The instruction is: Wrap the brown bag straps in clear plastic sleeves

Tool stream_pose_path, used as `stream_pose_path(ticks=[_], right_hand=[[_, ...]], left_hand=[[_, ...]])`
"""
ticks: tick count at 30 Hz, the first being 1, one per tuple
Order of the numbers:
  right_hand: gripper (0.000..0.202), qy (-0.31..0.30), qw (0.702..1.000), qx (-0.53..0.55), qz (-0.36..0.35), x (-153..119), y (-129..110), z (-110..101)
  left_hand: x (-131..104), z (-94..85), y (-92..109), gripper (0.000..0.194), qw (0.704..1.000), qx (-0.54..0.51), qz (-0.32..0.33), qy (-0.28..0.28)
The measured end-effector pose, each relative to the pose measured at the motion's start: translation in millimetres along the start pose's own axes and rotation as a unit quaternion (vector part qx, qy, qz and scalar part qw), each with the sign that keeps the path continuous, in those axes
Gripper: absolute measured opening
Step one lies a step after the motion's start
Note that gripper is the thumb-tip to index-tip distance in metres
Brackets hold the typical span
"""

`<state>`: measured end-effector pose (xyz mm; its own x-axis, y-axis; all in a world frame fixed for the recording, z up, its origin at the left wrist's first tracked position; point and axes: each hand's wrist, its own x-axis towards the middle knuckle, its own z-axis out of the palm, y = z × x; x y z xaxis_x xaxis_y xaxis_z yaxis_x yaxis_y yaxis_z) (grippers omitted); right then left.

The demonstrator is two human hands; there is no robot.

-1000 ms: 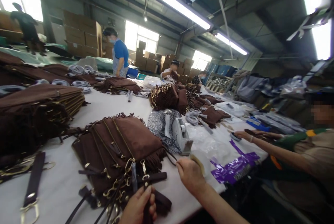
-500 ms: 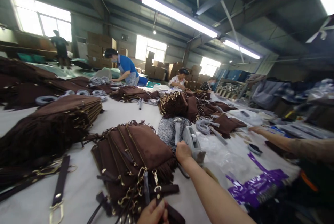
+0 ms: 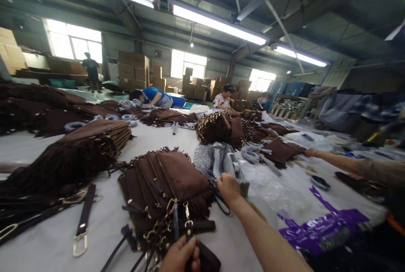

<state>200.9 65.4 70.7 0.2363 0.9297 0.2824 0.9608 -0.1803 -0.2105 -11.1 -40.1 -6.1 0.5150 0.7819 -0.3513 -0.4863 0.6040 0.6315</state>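
Near the bottom edge, my left hand is closed around a dark brown strap with a gold clasp. The strap lies at the front of a row of overlapping brown fringed bags with gold zips, rings and clips. My right hand has its fingers curled at the bags' right side, against a grey tape-dispenser-like object. A pale strip stands just above its fingers. What the right fingers hold is hidden. A speckled grey sheet lies behind the strip.
A brown bag stack is on the left, beside a loose strap. More bags lie farther back. At right are a purple plastic bag and a co-worker's arm. Other people work across the white table.
The view has shifted slightly. The co-worker in blue has bent lower over the table. The co-worker's hand at right now reaches the brown bag. My two hands keep nearly the same places.
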Motion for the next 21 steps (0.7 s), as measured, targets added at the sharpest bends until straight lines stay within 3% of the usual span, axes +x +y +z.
stream_pose_path(ticks=[4, 7, 10, 12, 15, 18, 21], right_hand=[[0.027, 0.009, 0.999, 0.042, -0.028, -36.7, 7.7, -14.7], [0.021, 0.021, 0.985, 0.134, -0.103, -85.3, 4.2, -20.5], [0.017, -0.032, 0.942, 0.255, -0.216, -140.2, -9.3, -27.0], [0.014, -0.098, 0.903, 0.339, -0.245, -166.0, -19.7, -32.8], [0.020, -0.149, 0.892, 0.405, -0.137, -173.5, -27.9, -38.5], [0.029, -0.119, 0.900, 0.420, -0.001, -152.2, -25.3, -31.4], [0.031, -0.104, 0.883, 0.452, 0.074, -130.2, -23.6, -12.3]], left_hand=[[-10.9, 11.1, 6.4, 0.042, 0.999, 0.009, -0.012, 0.035], [-16.2, 19.3, 11.7, 0.038, 0.998, 0.010, -0.034, 0.060], [-16.7, 28.5, 14.8, 0.036, 0.996, -0.024, -0.067, 0.047], [-15.1, 33.2, 15.9, 0.033, 0.995, -0.045, -0.090, 0.015], [-14.0, 35.4, 17.7, 0.030, 0.994, -0.036, -0.103, -0.009], [-18.0, 33.6, 19.5, 0.035, 0.996, -0.013, -0.084, 0.007], [-23.6, 32.9, 18.1, 0.046, 0.998, 0.015, -0.056, 0.009]])
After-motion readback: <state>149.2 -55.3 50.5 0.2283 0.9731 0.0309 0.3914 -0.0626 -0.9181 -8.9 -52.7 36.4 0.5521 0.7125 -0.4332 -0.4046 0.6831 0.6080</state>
